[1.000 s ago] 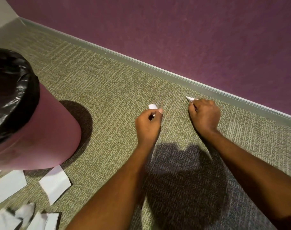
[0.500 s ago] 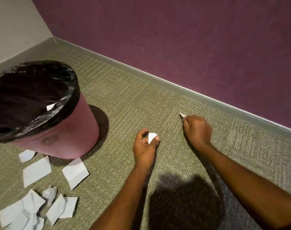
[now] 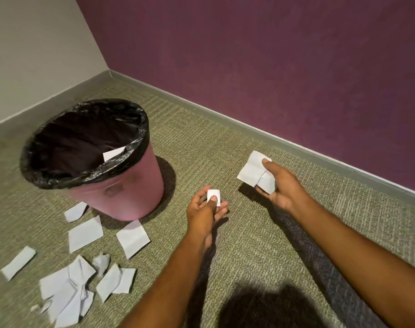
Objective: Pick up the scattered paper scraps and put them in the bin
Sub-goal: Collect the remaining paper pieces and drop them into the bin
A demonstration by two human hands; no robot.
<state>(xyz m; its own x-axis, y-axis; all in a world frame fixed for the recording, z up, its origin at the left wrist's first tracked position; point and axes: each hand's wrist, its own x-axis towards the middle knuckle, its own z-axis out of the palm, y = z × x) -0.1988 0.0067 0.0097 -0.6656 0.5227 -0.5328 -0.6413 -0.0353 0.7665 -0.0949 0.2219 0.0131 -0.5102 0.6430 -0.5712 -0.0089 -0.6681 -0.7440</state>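
Left hand (image 3: 206, 207): curled, thumb pinching a small scrap (image 3: 213, 196) against the fingers, above the carpet (image 3: 225, 150).
Right hand (image 3: 282, 185): to the right and slightly farther, fingers and thumb closed on a larger creased scrap (image 3: 252, 171) that stuck out to its left.
Bin (image 3: 121, 192): pink, upright on the carpet left of both hands, lined with a black liner (image 3: 140, 129); one white piece (image 3: 114, 152) leaned inside against the liner's near right side.
Loose scraps (image 3: 85, 233): three lay flat just beside the bin's near base.
Heap of scraps (image 3: 76, 287): overlapping, at near left.
Surroundings: purple wall (image 3: 272, 67) far right, beige wall (image 3: 36, 43) far left.
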